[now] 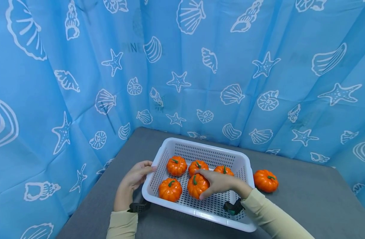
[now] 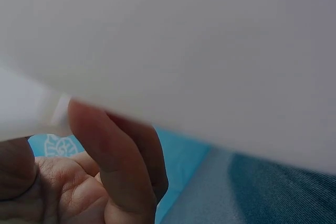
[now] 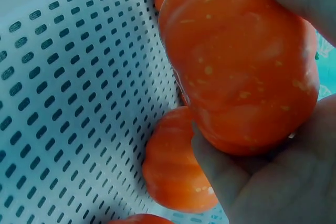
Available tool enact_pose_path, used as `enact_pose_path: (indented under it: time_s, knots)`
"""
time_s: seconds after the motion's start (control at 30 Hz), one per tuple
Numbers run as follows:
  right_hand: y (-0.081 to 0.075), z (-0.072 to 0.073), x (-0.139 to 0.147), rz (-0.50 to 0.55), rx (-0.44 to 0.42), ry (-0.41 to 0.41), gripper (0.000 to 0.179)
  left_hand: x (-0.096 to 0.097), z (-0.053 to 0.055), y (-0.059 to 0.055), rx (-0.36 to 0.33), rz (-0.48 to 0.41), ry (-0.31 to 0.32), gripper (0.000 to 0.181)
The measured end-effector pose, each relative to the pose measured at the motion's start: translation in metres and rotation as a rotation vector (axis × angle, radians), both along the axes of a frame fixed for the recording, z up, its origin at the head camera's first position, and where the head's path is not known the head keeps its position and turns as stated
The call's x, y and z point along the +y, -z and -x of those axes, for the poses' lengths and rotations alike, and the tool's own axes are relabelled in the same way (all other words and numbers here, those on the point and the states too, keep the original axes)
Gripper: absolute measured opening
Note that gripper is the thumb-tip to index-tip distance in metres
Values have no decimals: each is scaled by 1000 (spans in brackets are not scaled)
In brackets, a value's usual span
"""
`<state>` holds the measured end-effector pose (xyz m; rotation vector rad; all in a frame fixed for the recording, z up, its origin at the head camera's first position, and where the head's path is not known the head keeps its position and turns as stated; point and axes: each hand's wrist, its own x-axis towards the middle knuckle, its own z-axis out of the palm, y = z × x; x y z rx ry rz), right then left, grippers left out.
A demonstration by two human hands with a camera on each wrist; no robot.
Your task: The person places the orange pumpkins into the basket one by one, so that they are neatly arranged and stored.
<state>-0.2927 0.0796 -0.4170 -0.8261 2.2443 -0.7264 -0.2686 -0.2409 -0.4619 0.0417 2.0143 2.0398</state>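
A white perforated plastic basket [image 1: 197, 213] stands on the table with several small orange pumpkins inside. At its left end my left hand [image 1: 137, 175] pinches the rim between thumb and fingers; the left wrist view shows the curled fingers [image 2: 113, 156] at the basket's pale edge [image 2: 184, 77]. My right hand [image 1: 220, 182] grips a glossy orange pumpkin [image 1: 196, 187] with a green stem, near the basket's middle. In the right wrist view this pumpkin [image 3: 239, 66] fills the grasp, its underside showing, above another pumpkin [image 3: 176, 166]. Two pumpkins sit on the left, a front one [image 1: 170, 190] and a rear one [image 1: 176, 166].
Outside the basket, to its right, one more pumpkin [image 1: 266, 181] rests on the grey table [image 1: 307, 199]. Behind the right hand lie two pumpkins, one [image 1: 198, 166] central and one [image 1: 224, 170] partly hidden. A blue shell-print curtain [image 1: 182, 66] hangs along the table's back and left.
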Motion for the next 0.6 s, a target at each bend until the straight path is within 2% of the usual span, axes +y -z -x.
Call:
enact_pose_path:
  time_s: [0.17,0.6]
  knots:
    - [3,0,-5,-22,7,-21,81,0,-1,0,4,0,1,46]
    - [15,-1,-17,-119,-43,-56,82,0,0,1,8,-8,7,46]
